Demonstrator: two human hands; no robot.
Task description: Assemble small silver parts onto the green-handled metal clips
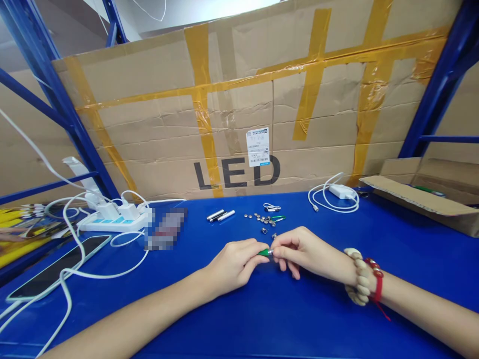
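The left hand (pixel 237 262) pinches a green piece (pixel 264 253) and the right hand (pixel 309 253) its silver end (pixel 271 252), fingertips nearly meeting; just beyond the fingers, metal bits (pixel 264 231); farther beyond, discs (pixel 262 220); beyond and left, tubes (pixel 226 215); beyond and right, a charger (pixel 341 191).

On the counter (pixel 307 319), discs (pixel 263 220) are lying beyond the fingers (pixel 286 240), tubes (pixel 226 216) left of the discs, a power strip (pixel 112 224) farther left, a box (pixel 407 198) far right.
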